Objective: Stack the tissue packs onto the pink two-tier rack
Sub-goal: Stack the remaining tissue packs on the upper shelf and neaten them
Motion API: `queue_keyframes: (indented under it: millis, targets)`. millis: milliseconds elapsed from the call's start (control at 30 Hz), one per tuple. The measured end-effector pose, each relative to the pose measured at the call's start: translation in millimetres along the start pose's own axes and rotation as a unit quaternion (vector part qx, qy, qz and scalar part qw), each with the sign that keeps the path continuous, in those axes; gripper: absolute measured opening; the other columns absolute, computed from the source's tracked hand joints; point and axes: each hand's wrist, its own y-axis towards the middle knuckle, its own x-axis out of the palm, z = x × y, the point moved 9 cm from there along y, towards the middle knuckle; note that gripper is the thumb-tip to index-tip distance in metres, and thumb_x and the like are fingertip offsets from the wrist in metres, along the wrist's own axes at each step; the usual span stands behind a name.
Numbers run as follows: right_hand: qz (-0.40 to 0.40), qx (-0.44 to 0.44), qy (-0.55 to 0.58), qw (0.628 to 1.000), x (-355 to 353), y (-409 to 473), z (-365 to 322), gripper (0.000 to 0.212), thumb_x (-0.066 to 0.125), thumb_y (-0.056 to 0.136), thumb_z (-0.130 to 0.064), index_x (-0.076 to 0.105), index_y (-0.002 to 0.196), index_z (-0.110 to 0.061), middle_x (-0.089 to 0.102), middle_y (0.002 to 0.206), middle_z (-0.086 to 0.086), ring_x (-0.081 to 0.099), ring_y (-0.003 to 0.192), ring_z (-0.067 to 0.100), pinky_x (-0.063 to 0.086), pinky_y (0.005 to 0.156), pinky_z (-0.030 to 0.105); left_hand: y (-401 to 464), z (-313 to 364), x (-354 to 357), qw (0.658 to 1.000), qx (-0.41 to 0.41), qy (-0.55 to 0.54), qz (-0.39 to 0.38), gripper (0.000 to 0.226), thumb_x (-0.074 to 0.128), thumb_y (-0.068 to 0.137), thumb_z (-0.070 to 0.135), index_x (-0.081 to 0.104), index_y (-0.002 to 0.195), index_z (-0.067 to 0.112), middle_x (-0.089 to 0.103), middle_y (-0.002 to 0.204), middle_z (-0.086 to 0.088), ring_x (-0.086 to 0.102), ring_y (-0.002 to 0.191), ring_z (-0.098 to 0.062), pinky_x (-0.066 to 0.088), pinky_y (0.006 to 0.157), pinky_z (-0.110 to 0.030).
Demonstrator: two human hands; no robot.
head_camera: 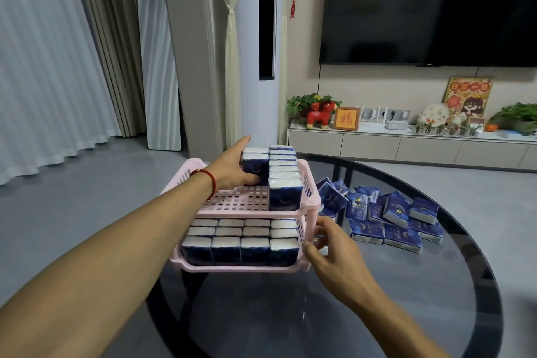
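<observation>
The pink two-tier rack (247,200) stands on the dark glass table. Its lower tier holds rows of upright navy tissue packs (241,244). On the upper tier a full row of packs (284,183) runs along the right side, with a short second row beside it. My left hand (232,168) reaches into the upper tier and grips the front pack of that second row (255,164). My right hand (328,244) holds the rack's right front post, thumb and fingers curled around it. Several loose packs (389,212) lie on the table to the right.
The round glass table (377,299) has its edge curving close on the right and at the back. Beyond it are a low TV cabinet (406,145) with ornaments and plants, a wall-mounted TV, curtains at the left and a white column behind the rack.
</observation>
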Motion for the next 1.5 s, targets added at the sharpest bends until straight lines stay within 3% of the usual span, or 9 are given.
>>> queue_keyframes:
  millis: [300,467,600,733,900,1133,1300,1400,1500]
  targets:
    - [-0.004,-0.003,-0.006,1.000,0,0,1,0.033,0.065,0.096,-0.026,0.046,0.117,-0.044,0.059,0.110,-0.020,0.061,0.099,0.003,0.058,0.086,0.034,-1,5,-5,0.998,0.039,0.037,0.040,0.079,0.084,0.082,0.010,0.045,0.149,0.022,0.060,0.129,0.005,0.060,0.116,-0.016,0.047,0.088,-0.019]
    - [-0.006,-0.003,-0.006,1.000,0,1,1,0.032,0.065,0.096,-0.026,0.047,0.118,-0.042,0.059,0.111,-0.019,0.061,0.099,0.004,0.059,0.086,0.035,-2,1,-7,0.996,0.043,0.009,0.077,0.065,0.087,0.077,0.008,0.059,0.133,0.027,0.069,0.121,0.002,0.066,0.110,-0.017,0.056,0.101,-0.040]
    - [-0.006,-0.002,-0.012,1.000,1,2,2,0.033,0.064,0.097,-0.027,0.047,0.122,-0.040,0.060,0.114,-0.016,0.061,0.099,0.003,0.058,0.086,0.031,-1,1,-5,0.998,0.037,0.013,0.050,0.080,0.087,0.079,0.011,0.049,0.147,0.025,0.063,0.134,0.003,0.062,0.115,-0.014,0.053,0.101,-0.032]
    - [-0.006,-0.002,-0.012,1.000,1,2,2,0.034,0.064,0.097,-0.028,0.049,0.126,-0.036,0.060,0.115,-0.015,0.061,0.099,0.003,0.057,0.083,0.027,-3,2,-6,0.999,0.030,0.022,0.032,0.096,0.085,0.081,0.012,0.030,0.159,0.024,0.053,0.143,0.003,0.054,0.114,-0.010,0.041,0.078,-0.007]
    - [-0.006,-0.005,-0.009,1.000,1,2,3,0.032,0.064,0.096,-0.027,0.047,0.120,-0.041,0.060,0.113,-0.016,0.061,0.098,0.003,0.059,0.085,0.032,-4,1,-8,0.999,0.025,0.026,0.030,0.102,0.087,0.079,0.016,0.027,0.161,0.026,0.047,0.155,-0.003,0.051,0.117,-0.010,0.041,0.074,-0.006]
    - [-0.019,0.002,0.001,1.000,2,2,3,0.037,0.065,0.096,-0.030,0.047,0.127,-0.039,0.060,0.117,-0.017,0.061,0.100,0.001,0.056,0.079,0.023,-15,11,-13,1.000,0.001,0.014,0.010,0.109,0.086,0.081,0.015,0.015,0.163,0.027,0.040,0.159,-0.009,0.050,0.123,-0.015,0.049,0.082,-0.015]
    - [0.044,0.065,0.015,0.997,-22,5,28,0.038,0.051,0.086,-0.044,0.057,0.121,-0.028,0.067,0.109,-0.009,0.063,0.095,0.007,0.055,0.086,0.036,-62,47,-40,0.991,0.020,0.061,0.121,0.091,0.076,0.090,0.021,0.021,0.162,0.029,0.031,0.163,-0.008,0.039,0.145,-0.030,0.041,0.116,-0.052]
    - [0.102,0.140,-0.107,0.979,-44,10,77,0.038,0.059,0.090,-0.029,0.059,0.126,-0.016,0.064,0.123,0.007,0.060,0.109,0.022,0.052,0.098,0.043,-124,96,-45,0.945,0.135,0.104,0.280,0.051,0.067,0.090,0.006,0.057,0.138,0.021,0.055,0.134,-0.003,0.058,0.118,-0.020,0.053,0.104,-0.037]
    - [0.035,0.160,-0.285,0.945,-44,18,116,0.064,0.058,0.096,-0.032,0.033,0.154,-0.023,0.029,0.162,0.005,0.030,0.145,0.028,0.033,0.114,0.048,-180,136,-5,0.919,0.229,0.066,0.314,0.025,0.063,0.086,0.003,0.069,0.106,0.016,0.062,0.107,0.005,0.059,0.094,-0.009,0.046,0.087,-0.007]
